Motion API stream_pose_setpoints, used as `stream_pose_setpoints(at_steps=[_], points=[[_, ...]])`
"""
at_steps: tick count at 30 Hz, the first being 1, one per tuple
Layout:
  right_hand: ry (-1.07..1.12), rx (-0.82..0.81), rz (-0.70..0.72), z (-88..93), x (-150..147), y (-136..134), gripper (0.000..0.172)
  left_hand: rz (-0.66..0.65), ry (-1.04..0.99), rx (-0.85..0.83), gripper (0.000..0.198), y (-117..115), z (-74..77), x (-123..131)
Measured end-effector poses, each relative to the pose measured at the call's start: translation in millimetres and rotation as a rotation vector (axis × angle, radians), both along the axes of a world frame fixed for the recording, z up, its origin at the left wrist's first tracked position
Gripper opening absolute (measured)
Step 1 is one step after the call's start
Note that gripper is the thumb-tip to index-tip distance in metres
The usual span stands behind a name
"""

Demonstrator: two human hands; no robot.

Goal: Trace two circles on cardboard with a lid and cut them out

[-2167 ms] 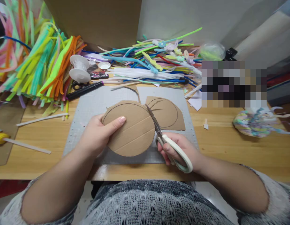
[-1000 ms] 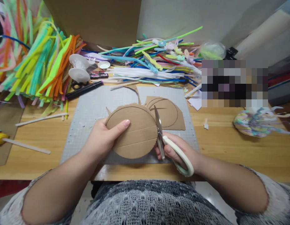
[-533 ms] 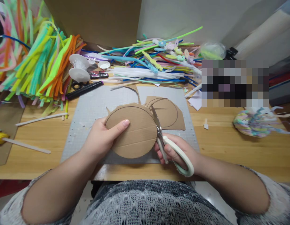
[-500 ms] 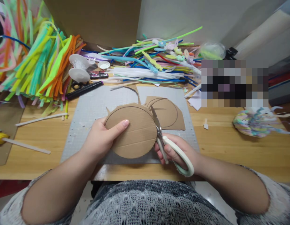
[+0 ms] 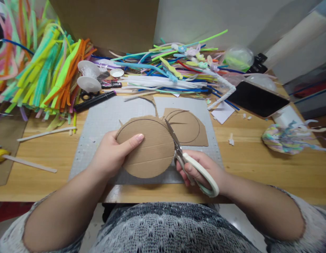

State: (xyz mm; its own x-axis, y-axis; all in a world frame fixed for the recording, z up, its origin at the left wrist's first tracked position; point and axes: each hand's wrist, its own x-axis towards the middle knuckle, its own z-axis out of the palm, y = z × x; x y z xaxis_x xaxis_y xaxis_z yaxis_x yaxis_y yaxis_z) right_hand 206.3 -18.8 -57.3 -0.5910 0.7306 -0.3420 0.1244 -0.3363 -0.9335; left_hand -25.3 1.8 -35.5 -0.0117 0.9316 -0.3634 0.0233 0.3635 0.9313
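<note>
Left hand (image 5: 110, 149) grips cardboard disc (image 5: 149, 151), right hand (image 5: 211, 168) scissors (image 5: 196, 162); disc between both.

The only view looks from the wearer's head, forward and steeply down past the knitted sweater (image 5: 160, 228) onto the wooden table (image 5: 260, 168), near enough that left hand (image 5: 108, 151) and right hand (image 5: 205, 163) flank mid-frame, the grey wall (image 5: 205, 21) closing the top.

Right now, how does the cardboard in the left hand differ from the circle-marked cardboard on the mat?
The held cardboard is gripped in the left hand, scissors at its right edge; the flat cardboard lies on the grey mat. The held cardboard's near edge is rounded; the flat cardboard's near edge is straight. Both are brown and bear a dark curved line.
</note>
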Motion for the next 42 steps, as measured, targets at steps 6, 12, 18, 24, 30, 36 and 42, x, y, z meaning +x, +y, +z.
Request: stream_pose_setpoints(at_steps=[6,12,18,24,30,36,42], points=[[-0.002,0.008,0.002,-1.0,1,-1,0.045,-0.015,-0.05,-0.019,0.038,1,-4.1,-6],[0.008,-0.023,-0.134,-3.4,-3,0,0.041,0.065,-0.166,0.021,0.039,5,-3.0,4],[0.009,-0.039,-0.125,-7.2,-6,0,0.042,0.117,-0.166,0.054,0.049,2,-11.2,7],[0.049,-0.048,-0.056,-6.5,-4,-2,0.053,0.081,-0.049,0.027,0.043,0,-3.2,6],[0.056,0.056,0.008,-7.4,-1,1,0.051,0.025,0.005,0.012,0.043,-1,-1.9,7],[0.023,0.124,0.015,-7.1,-2,0,0.05,-0.015,-0.034,0.025,0.038,-3,-9.8,1],[0.043,0.028,-0.013,-8.5,-3,-4,0.052,-0.02,-0.016,0.038,0.038,-3,-10.5,0]])
